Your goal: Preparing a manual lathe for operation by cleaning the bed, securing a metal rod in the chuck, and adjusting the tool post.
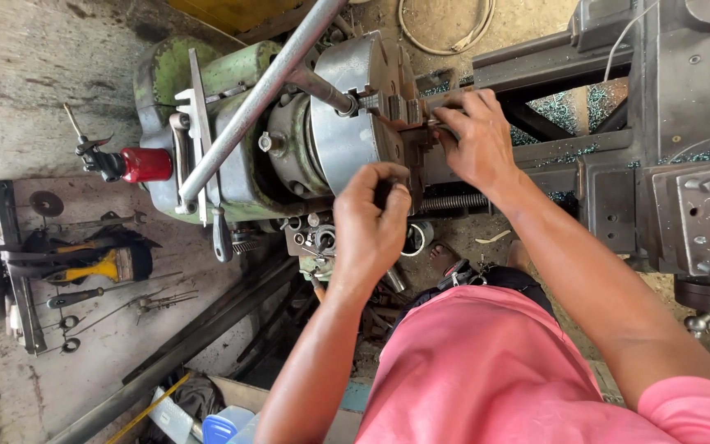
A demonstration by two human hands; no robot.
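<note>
- Gripping the lathe chuck [347,123] at its lower edge, the left hand [369,222] is curled shut.
- The right hand [474,136] is closed loosely on the workpiece [421,123] at the chuck face.

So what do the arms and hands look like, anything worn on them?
Both hands are bare: the left hand and right hand show no gloves, rings or watch. The forearms are uncovered too. The only clothing on the arms is a short pink sleeve on the right upper arm, part of a pink shirt.
</note>
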